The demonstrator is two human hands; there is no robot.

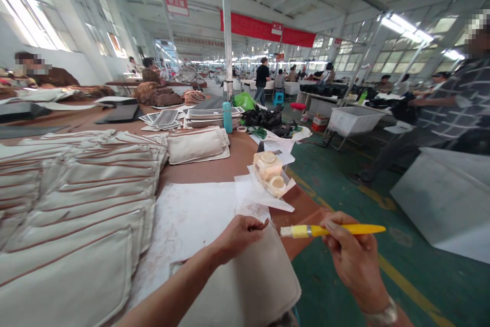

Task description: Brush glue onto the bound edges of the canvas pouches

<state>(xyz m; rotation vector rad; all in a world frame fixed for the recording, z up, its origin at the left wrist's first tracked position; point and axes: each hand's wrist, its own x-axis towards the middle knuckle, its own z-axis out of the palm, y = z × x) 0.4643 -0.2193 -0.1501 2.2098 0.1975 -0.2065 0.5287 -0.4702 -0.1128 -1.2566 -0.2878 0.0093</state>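
Note:
My left hand (pixel 239 235) is closed in a pinch on the top corner of a cream fabric panel (pixel 256 286) with rounded corners. The panel lies partly over a white paper sheet (pixel 191 204) and reaches past the near table edge. In my right hand (pixel 350 250) is a yellow-handled paintbrush (pixel 337 230), held level. Its pale bristles point left, a little to the right of the panel's corner and apart from it. Beyond my hands, a glue-smeared container (pixel 268 166) with a round opening stands on crumpled white paper.
Overlapping rows of cream panels (pixel 92 204) cover the left of the brown table (pixel 245 148). A blue bottle (pixel 227 117) stands farther back beside a pole. White bins (pixel 451 199) stand on the green floor to the right, where a person in a checked shirt (pixel 440 97) walks.

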